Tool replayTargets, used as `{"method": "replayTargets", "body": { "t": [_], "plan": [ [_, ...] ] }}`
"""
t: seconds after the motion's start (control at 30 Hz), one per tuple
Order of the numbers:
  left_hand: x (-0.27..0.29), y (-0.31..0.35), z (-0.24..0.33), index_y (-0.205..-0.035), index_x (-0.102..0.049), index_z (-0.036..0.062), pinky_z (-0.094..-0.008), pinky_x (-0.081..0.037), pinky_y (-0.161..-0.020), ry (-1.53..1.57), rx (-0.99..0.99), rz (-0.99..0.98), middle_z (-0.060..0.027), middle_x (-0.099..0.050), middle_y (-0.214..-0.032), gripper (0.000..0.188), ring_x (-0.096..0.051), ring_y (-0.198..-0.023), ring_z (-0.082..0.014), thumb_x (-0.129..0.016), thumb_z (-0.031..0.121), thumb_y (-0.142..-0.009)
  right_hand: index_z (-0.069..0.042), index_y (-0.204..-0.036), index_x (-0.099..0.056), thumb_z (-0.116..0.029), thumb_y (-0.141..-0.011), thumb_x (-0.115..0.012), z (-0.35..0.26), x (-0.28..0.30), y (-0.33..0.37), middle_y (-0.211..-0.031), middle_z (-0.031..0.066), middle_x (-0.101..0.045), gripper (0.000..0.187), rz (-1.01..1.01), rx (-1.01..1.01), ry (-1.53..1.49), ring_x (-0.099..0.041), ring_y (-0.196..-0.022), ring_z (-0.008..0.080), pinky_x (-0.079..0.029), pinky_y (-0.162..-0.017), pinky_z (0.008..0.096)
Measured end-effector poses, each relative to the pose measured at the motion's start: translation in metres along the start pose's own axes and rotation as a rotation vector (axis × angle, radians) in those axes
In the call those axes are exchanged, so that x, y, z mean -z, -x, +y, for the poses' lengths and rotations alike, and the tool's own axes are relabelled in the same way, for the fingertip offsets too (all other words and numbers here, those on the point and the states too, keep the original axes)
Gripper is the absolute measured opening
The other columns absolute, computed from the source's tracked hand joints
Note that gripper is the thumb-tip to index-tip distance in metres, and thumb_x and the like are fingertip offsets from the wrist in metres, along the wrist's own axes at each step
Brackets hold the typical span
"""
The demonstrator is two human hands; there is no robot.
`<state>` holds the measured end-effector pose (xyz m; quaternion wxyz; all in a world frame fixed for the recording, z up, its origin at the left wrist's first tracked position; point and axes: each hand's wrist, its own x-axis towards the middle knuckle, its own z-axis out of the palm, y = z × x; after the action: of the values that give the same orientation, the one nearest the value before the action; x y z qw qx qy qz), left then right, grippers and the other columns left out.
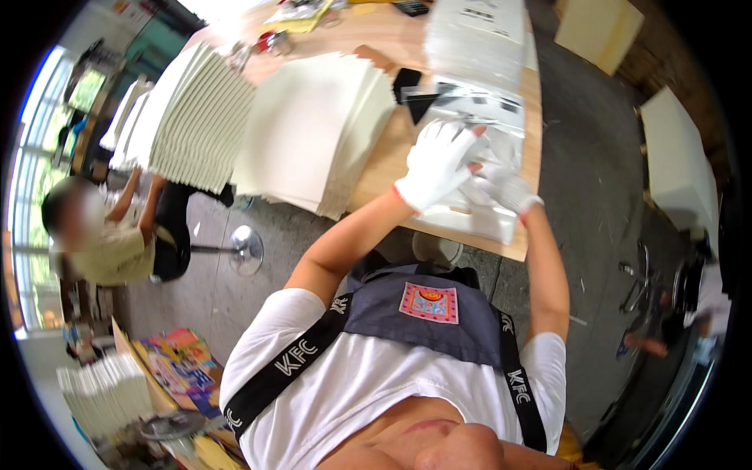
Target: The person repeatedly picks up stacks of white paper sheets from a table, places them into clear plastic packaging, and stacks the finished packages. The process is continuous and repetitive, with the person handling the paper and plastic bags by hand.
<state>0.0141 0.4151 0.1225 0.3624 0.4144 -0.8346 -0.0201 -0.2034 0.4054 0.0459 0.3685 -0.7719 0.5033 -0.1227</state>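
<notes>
Both my hands wear white knit gloves over the right part of a wooden table. My left hand (435, 163) is open, its fingers stretched over a clear plastic bag (501, 117) with dark print; bare fingertips show through the glove. Close beside it, my right hand (507, 188) is smeared by motion, and its fingers do not show clearly. White and clear film (462, 219) lies under and around both hands. A black triangular piece (421, 106) and a small black object (406, 81) lie just beyond my left hand.
A stack of clear bags (476, 39) sits at the table's far right. Cream sheets (301, 125) and a fanned white stack (200, 117) stand left. Another person (110, 235) sits left, near a round metal stool base (247, 249). A bucket (437, 249) is below the table's near edge (470, 240).
</notes>
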Motion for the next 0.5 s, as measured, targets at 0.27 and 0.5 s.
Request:
{"method": "replayTargets", "body": {
  "t": [0.27,0.5],
  "plan": [
    [0.112,0.184,-0.053,-0.09,-0.063,0.0061,-0.0479,-0.048,-0.091,-0.145,0.036,0.287,-0.0114,-0.062,-0.111,0.03,-0.059,-0.104,-0.0325,-0.073,-0.002,-0.063,-0.008,-0.109,-0.067,-0.032,-0.099,-0.053,-0.159,0.021,0.044,-0.086,0.0022,-0.067,0.03,-0.145,-0.053,-0.411,-0.06,-0.072,0.0064,-0.048,-0.063,0.0219],
    [0.108,0.231,-0.086,-0.089,-0.062,0.0059,-0.0468,-0.045,-0.095,-0.328,0.267,0.293,-0.0102,-0.058,-0.114,0.03,-0.053,-0.112,-0.0342,-0.068,-0.003,-0.061,-0.003,-0.103,-0.062,-0.046,-0.098,-0.051,-0.212,-0.139,-0.065,-0.078,0.0039,-0.064,0.045,-0.369,-0.032,-0.725,-0.056,-0.061,0.0084,-0.046,-0.056,0.0233]
  ]
}}
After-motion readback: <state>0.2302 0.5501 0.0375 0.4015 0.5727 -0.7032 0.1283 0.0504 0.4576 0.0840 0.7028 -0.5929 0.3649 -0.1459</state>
